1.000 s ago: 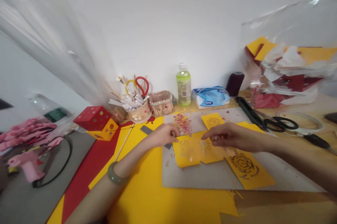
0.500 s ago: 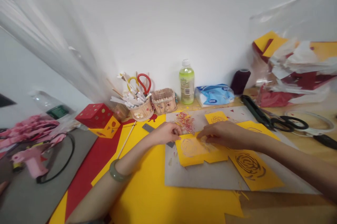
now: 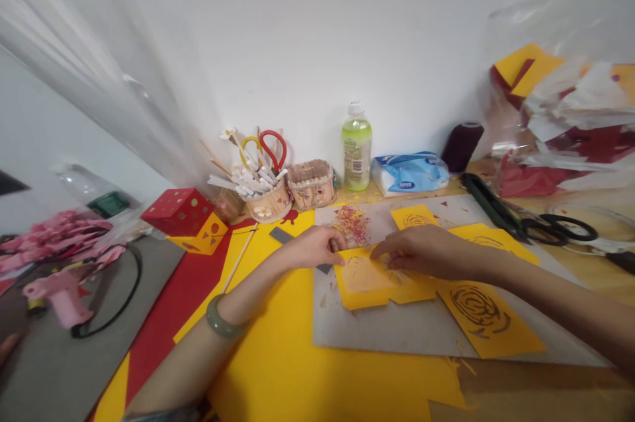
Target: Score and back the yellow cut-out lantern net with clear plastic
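Observation:
A yellow paper sheet (image 3: 364,293) with swirling cut lines lies on the grey board (image 3: 377,336). My left hand (image 3: 320,248) pinches its upper left corner, thumb and forefinger closed. Over the sheet's upper right part is my right hand (image 3: 421,253), fingers bent down and together on the paper; its thumb is mostly hidden. To the right, a yellow square with a dark openwork rose-like swirl (image 3: 479,313) lies flat. Another patterned yellow piece (image 3: 413,215) sits behind my right hand, and a third (image 3: 496,240) is partly covered by my right forearm.
Paper shreds (image 3: 352,225) are heaped behind the sheet. At the back stand a pot of sticks and scissors (image 3: 268,205), a green bottle (image 3: 356,151), tissues (image 3: 411,172) and a thread cone (image 3: 462,147). Black-handled scissors (image 3: 555,230) lie right; a pink glue gun (image 3: 57,299) lies left.
The view has shifted slightly, so most things sit a little further right. Both hands stay at the same places on the yellow sheet, with barely any motion.

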`<state>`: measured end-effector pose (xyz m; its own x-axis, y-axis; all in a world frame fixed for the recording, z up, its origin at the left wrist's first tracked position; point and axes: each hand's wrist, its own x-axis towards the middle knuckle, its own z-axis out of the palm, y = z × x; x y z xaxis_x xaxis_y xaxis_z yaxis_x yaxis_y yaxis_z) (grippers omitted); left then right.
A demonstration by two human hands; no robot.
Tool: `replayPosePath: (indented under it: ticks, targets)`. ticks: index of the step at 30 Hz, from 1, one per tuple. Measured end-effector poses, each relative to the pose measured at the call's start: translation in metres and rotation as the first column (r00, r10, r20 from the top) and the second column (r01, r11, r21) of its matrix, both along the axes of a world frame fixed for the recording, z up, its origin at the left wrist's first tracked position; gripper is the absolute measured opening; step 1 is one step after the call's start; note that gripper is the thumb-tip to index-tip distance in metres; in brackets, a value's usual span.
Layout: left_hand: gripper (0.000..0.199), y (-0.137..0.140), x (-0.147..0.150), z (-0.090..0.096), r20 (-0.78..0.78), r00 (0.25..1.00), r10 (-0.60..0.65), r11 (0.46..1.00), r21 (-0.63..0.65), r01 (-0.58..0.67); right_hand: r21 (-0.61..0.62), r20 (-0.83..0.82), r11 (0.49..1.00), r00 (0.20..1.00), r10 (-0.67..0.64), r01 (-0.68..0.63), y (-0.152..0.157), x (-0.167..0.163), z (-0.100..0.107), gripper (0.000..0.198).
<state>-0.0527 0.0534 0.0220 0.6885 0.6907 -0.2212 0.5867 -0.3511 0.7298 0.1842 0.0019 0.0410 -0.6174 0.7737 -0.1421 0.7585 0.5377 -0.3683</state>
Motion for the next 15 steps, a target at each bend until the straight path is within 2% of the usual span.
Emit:
replayPosePath:
  ticks: [3,7,12,15]
  targets:
    - [0.01,-0.002,0.002,0.002,-0.035,0.999,-0.003,1.0,0.022,0.004,0.006,0.022,1.0,1.0,-0.016,0.016,-0.001,-0.002,0.002,0.036]
    - [0.01,-0.005,0.004,0.007,-0.085,0.996,-0.006,0.997,0.075,0.012,0.083,0.121,0.99,0.985,-0.124,0.115,-0.002,0.001,0.005,0.041]
    - [0.017,-0.009,0.005,0.011,-0.126,0.992,-0.012,0.985,0.171,0.034,0.037,0.166,0.981,0.967,-0.194,0.19,-0.003,0.024,0.002,0.045]
    - [0.023,-0.01,0.004,0.011,-0.118,0.992,-0.031,0.97,0.235,0.058,0.077,0.116,0.975,0.97,-0.214,0.206,-0.005,0.042,0.001,0.048]
